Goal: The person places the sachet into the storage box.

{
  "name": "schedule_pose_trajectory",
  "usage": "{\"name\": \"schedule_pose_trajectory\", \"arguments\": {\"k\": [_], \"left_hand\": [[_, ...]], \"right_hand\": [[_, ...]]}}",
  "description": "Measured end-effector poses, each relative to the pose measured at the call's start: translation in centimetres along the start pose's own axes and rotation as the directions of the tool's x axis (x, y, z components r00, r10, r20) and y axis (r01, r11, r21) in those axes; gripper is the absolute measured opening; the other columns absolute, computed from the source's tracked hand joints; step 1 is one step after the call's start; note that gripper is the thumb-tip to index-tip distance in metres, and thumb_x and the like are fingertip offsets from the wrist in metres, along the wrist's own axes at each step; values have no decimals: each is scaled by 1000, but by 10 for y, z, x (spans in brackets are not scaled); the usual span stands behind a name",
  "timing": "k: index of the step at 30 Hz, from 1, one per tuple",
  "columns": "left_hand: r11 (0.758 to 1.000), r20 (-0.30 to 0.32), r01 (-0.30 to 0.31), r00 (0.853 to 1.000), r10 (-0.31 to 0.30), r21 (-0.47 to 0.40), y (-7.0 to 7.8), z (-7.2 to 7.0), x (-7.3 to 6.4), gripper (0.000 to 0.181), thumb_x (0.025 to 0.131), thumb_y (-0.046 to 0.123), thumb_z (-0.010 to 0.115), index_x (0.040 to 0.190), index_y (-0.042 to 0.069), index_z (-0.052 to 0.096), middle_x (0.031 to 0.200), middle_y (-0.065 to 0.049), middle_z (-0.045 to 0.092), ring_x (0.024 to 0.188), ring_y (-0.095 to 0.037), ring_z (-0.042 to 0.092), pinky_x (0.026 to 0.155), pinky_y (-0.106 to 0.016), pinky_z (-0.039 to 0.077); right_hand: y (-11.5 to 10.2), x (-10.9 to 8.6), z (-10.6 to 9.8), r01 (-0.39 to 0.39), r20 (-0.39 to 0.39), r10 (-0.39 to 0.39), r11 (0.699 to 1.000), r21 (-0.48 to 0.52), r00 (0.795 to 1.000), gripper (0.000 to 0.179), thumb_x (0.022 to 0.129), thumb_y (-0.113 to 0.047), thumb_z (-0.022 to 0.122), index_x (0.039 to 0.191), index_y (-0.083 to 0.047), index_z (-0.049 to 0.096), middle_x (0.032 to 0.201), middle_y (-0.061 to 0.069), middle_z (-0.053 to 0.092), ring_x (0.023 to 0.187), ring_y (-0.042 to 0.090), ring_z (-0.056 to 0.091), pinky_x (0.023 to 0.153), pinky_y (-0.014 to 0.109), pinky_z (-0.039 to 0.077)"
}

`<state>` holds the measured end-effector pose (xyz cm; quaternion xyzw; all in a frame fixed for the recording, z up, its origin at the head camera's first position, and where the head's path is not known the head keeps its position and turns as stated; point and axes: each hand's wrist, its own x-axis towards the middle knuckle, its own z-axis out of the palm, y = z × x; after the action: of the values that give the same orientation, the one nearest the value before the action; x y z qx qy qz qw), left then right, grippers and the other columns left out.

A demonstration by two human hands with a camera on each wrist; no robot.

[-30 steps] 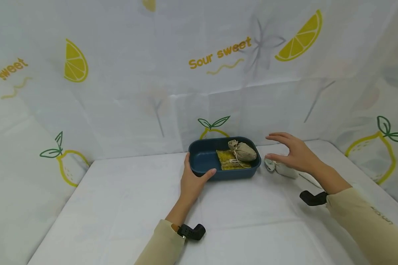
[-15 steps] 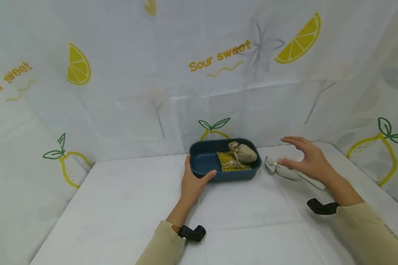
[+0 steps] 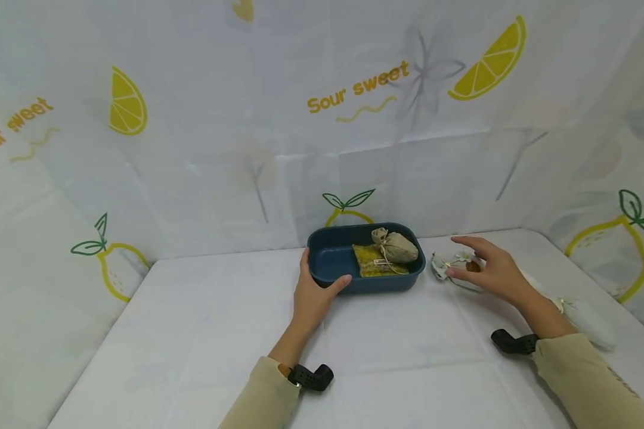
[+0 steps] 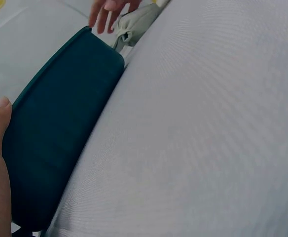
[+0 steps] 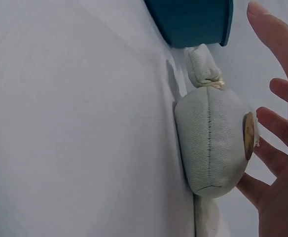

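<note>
A dark blue plastic bin [image 3: 333, 262] stands by the back wall. My left hand [image 3: 311, 298] grips its left end, thumb over the front rim and fingers along the side. Inside the bin, a grey-beige tied pouch [image 3: 399, 249] lies partly on a flat yellow-green packet [image 3: 367, 262]. My right hand [image 3: 494, 268] is spread around a pale grey-green tied pouch [image 5: 208, 143] to the right of the bin. In the right wrist view its fingertips are at the pouch's far side, near a round brown patch [image 5: 249, 136], while the thumb stands apart from it.
A second pale pouch [image 3: 587, 322] lies on the white-covered table [image 3: 204, 345], beyond my right wrist. White lemon-printed cloth [image 3: 220, 149] hangs behind and at both sides.
My right hand first drew back to the right, then came lower and back toward the pouch, uncovering the brown patch and the second pouch. My left hand stays on the bin.
</note>
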<state>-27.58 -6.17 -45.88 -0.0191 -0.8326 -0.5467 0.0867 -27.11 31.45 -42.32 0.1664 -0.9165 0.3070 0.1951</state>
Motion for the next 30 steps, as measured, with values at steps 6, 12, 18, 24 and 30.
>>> {"name": "schedule_pose_trajectory", "arguments": {"k": [6, 12, 18, 24, 30], "left_hand": [[1000, -15, -4, 1000, 4, 0, -1, -2, 2, 115, 75, 67, 79, 163, 33, 13, 168, -3, 28, 152, -31, 35, 117, -61, 36], [1000, -3, -16, 1000, 16, -15, -3, -2, 2, 116, 75, 68, 78, 163, 31, 12, 169, -3, 26, 153, -30, 33, 117, -60, 35], [1000, 13, -15, 1000, 15, -15, -1, 2, 2, 116, 75, 68, 78, 163, 33, 11, 169, 0, 25, 153, -30, 33, 117, -60, 35], [1000, 9, -8, 1000, 8, -9, 0, 2, 3, 115, 76, 67, 78, 163, 33, 11, 169, -2, 25, 153, -30, 33, 118, -60, 34], [1000, 8, 7, 1000, -7, -2, 1, 1, 1, 115, 76, 67, 78, 163, 33, 11, 169, -3, 26, 151, -32, 35, 116, -60, 36]], "right_hand": [[9, 5, 11, 17, 107, -14, 999, -32, 994, 78, 80, -32, 87, 146, -8, 52, 146, 24, 51, 132, 47, 47, 98, 65, 41], [16, 1, 15, -13, 130, 17, 1000, -28, 991, 79, 80, -36, 86, 146, -7, 52, 145, 26, 52, 133, 50, 45, 101, 66, 38], [22, -5, 17, 3, 92, 6, 995, -102, 996, 84, 78, -40, 87, 149, -13, 51, 131, 20, 60, 118, 41, 55, 92, 58, 44], [20, -8, 21, 17, 99, 0, 985, -170, 995, 93, 77, -46, 86, 155, -20, 43, 121, 16, 61, 99, 28, 58, 77, 44, 44], [19, -6, 28, 55, 67, -43, 981, -189, 997, 81, 78, -41, 87, 148, -21, 53, 119, 12, 65, 95, 27, 62, 75, 42, 47]]}}
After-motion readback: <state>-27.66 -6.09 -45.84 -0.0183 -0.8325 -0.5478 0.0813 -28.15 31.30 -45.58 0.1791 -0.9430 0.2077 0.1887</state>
